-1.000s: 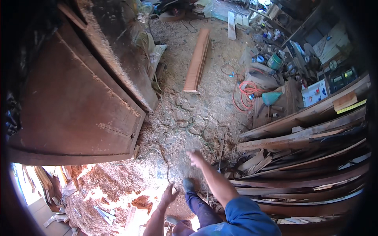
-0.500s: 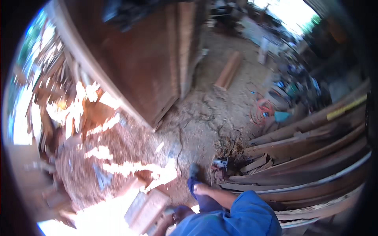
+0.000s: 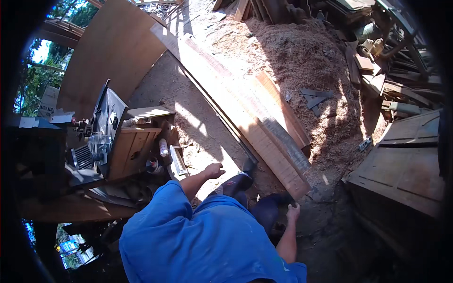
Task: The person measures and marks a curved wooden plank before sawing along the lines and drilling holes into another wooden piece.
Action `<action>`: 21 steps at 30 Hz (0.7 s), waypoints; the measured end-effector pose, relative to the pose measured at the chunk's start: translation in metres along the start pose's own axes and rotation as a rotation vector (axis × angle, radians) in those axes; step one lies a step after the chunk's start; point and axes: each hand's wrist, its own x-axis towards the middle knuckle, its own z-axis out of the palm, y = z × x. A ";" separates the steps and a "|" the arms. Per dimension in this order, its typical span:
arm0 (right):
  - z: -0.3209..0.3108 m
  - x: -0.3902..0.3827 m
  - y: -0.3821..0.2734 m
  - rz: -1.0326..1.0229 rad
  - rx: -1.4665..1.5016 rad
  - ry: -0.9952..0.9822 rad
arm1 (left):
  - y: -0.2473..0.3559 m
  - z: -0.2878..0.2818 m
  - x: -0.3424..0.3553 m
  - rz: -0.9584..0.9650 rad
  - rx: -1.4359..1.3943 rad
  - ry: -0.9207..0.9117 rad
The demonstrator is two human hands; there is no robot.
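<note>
My left hand is in the air left of a stack of long planks, fingers loosely bent and apart, holding nothing visible. My right hand is near the near end of the top plank; I cannot tell whether its fingers touch or grip anything. The stack runs diagonally away from me, with a weathered grey board and a reddish board along its right. My legs and feet are beside its left edge, over the dusty floor.
A cluttered bench with a wooden cabinet stands left, before a large leaning plywood sheet. A mound of shavings lies beyond the planks. A wooden panelled piece is at right, below piled scrap timber.
My view has swung round sharply from the workshop's leaning panels and cords to the long planks and bench. My hands have moved apart, the right one now near the plank's end.
</note>
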 end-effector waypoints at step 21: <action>-0.039 0.192 -0.090 -0.334 -0.446 -0.368 | 0.162 0.096 -0.017 0.165 -0.159 -0.054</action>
